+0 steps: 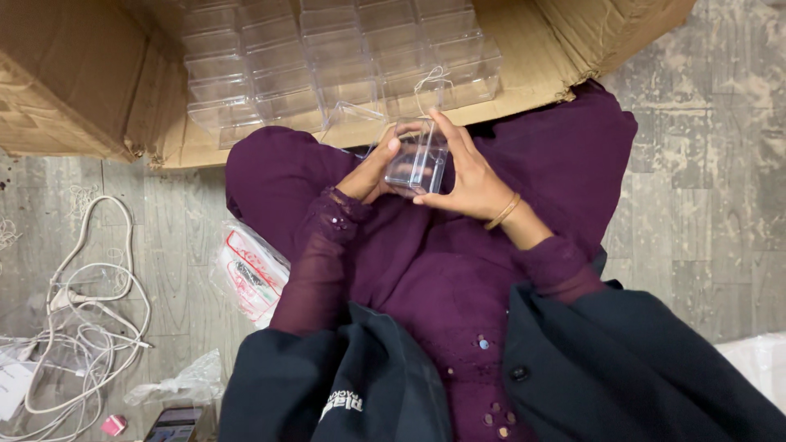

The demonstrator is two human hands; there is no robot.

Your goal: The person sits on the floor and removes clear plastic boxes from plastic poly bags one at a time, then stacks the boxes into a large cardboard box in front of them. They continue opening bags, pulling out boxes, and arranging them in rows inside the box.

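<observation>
Small clear plastic box [416,160] held up over the lap, just in front of the open cardboard carton [106,74]. Pinched from both sides: left hand [372,172] grasping the near-left edge with thumb on top, right hand [467,176] wrapped round the right wall, fingers along the top. Looks like a closing or checking step, so best kept level and squeezed at the corners, not mid-wall, since thin clear plastic probably flexes and pops. Worth minding the thin white string [430,82] looping just above. Rows of matching clear boxes [327,57] sitting packed in the carton. Further out on the floor: a plastic bag with red print [250,274], tangled white cables [82,327]
</observation>
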